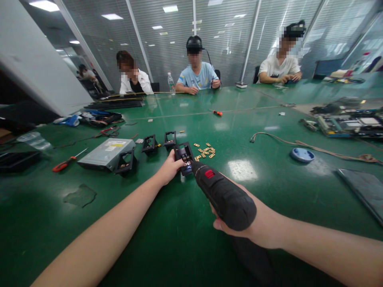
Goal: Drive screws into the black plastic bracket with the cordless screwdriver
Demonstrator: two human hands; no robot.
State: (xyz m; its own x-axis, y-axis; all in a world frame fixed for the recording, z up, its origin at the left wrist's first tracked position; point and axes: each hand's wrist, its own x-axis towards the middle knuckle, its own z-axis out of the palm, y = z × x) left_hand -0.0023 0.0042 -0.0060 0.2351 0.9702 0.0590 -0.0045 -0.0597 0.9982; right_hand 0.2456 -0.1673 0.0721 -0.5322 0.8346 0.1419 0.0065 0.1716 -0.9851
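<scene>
While driver [224, 196] touches, fingers [176, 156] grip bracket [185, 154].

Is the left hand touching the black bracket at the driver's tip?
Touching. The head view shows the left hand gripping the bracket by its left side, with no gap.

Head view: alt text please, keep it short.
The right hand holds a black power screwdriver with its tip at a small black bracket gripped by the left hand on a green table. Brass tabs and a grey metal box lie beyond; three people sit at the far side.
</scene>
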